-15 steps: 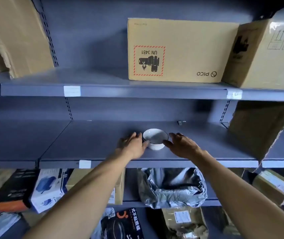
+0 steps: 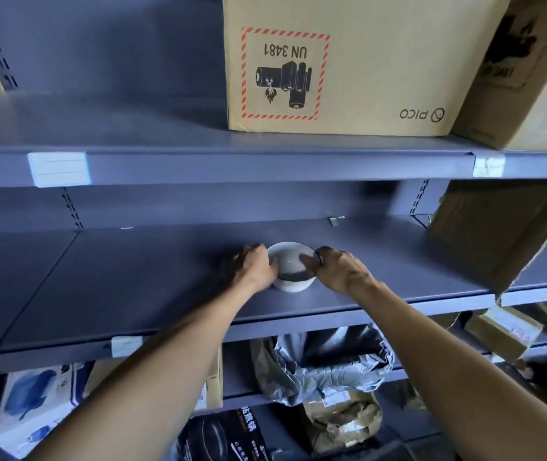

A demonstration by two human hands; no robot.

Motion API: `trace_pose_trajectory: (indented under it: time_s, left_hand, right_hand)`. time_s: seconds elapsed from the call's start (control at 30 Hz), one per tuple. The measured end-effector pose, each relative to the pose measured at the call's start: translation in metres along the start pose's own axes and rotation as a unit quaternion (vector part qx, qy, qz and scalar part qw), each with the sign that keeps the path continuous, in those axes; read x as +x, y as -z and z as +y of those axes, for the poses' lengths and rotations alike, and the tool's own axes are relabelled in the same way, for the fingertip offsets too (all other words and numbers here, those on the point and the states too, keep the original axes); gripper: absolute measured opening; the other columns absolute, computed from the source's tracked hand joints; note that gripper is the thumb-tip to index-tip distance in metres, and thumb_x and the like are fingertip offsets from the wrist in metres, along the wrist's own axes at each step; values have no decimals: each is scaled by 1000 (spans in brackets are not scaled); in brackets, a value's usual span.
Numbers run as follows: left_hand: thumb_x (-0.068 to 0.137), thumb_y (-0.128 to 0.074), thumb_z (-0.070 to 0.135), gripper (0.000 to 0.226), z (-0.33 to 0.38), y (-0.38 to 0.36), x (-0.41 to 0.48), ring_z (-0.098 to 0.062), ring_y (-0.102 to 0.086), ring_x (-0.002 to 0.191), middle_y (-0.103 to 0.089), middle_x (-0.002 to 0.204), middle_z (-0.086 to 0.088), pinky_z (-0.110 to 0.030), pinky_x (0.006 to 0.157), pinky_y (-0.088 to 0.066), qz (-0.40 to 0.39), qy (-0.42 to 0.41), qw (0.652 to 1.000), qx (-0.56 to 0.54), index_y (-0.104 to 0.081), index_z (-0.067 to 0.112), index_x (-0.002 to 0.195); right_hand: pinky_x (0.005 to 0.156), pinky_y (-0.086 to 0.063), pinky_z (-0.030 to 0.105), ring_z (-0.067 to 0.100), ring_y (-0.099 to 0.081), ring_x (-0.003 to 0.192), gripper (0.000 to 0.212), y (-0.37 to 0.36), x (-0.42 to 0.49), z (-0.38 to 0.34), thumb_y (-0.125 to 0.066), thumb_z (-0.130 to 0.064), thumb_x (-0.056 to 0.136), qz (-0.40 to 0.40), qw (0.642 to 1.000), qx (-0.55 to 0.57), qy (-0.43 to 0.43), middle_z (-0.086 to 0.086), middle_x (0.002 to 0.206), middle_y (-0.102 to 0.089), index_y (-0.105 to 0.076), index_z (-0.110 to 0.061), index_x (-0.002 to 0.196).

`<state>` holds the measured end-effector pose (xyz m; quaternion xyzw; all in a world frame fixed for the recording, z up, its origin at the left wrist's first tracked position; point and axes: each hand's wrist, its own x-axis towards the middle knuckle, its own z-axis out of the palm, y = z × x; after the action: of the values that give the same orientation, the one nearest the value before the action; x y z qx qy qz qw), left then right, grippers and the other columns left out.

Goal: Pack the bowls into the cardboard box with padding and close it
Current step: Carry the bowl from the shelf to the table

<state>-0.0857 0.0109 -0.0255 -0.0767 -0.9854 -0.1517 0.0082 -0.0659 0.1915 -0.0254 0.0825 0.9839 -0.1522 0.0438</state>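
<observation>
Bowl [image 2: 293, 272] is gripped at the rim by left hand [image 2: 258, 266] and right hand [image 2: 343, 271], sat midway between shelf [image 2: 132, 281] front and back edges.

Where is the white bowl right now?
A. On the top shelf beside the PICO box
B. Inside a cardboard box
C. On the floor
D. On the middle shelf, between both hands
D: the bowl sits on the middle shelf, with the left hand gripping its left side and the right hand pinching its right rim.
</observation>
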Motion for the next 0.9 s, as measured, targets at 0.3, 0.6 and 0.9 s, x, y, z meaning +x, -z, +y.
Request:
trace_pose_trajectory:
  time_s: [0.3,0.6,0.9]
  left_hand:
    - [76,-47,17,27,2,-6,11,-30,-67,82,-73,76,-11,-33,76,-55,-69,62,992,-81,-61,9,97]
    - [87,-48,7,15,16,-4,-9,-30,-66,85,-72,85,-15,-28,66,-44,-25,83,990,-112,-58,6,98]
    - [88,-51,30,18,1,11,-66,-32,-66,84,-72,85,-8,-30,64,-46,-1,133,987,-95,-53,13,84]
  right_hand:
    - [72,-44,29,28,-62,90,23,-6,9,-13,-44,-14,92,-72,989,121,-52,8,86,-74,-58,-9,108]
    - [71,-52,31,32,-66,82,27,2,-2,1,-49,-10,76,-36,989,143,-11,12,77,-73,-59,-7,101]
    - [77,-49,34,36,-63,93,30,-1,-31,-11,-48,-12,77,-52,987,133,76,20,94,-72,-59,-7,104]
